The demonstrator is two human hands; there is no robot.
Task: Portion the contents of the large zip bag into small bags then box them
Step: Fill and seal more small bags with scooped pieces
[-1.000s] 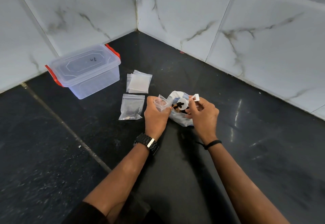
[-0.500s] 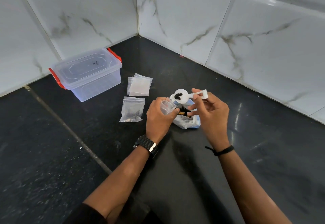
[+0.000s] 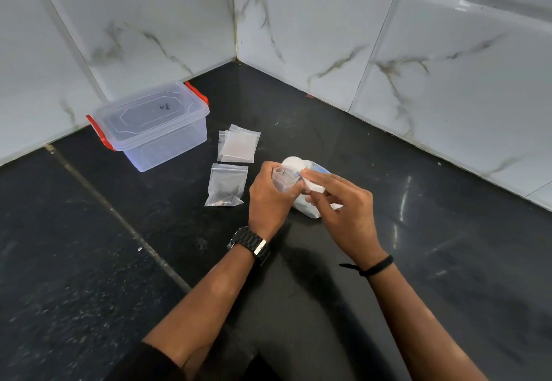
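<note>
Hands [image 3: 270,198] [image 3: 343,207] over large zip bag [image 3: 310,212], fingers gripping small bag [image 3: 282,179] and scoop [image 3: 294,164], contents hidden.

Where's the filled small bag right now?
Head view: the filled small bag lies on the black floor, just left of the left hand, below the empty bags.

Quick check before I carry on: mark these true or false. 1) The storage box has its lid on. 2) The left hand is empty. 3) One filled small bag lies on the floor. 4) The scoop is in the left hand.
1) True: the lid sits on the storage box.
2) False: the left hand holds a small bag open.
3) True: a filled small bag lies beside the stack of empty bags.
4) False: the right hand pinches the scoop, tipped over the held bag.
</note>
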